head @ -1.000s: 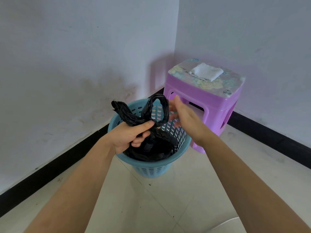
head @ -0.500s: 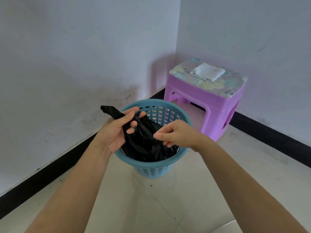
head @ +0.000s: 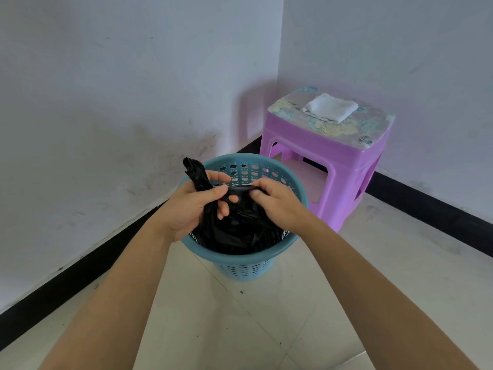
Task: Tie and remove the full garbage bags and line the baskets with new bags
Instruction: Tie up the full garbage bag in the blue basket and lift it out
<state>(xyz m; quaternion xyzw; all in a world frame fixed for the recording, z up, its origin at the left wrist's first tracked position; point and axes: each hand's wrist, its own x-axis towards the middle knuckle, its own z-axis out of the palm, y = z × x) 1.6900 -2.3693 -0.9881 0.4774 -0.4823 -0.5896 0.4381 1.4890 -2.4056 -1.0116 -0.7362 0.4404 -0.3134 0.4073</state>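
Open loop of a second ago is now drawn down. Left hand [head: 192, 206]: grip closed round the twisted neck of the garbage bag [head: 240, 231]. Right hand [head: 280, 204] pinches the other strand. Bag sits inside the blue basket [head: 266, 161]. Knot probably tightening; removal comes next.

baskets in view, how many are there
1: the blue basket stands on the tiled floor, left of the purple stool, with the black bag in it. Others may lie outside the frame.

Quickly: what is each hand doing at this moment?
Left hand: grips the twisted neck of the black garbage bag.
Right hand: pinches the same bag's top.
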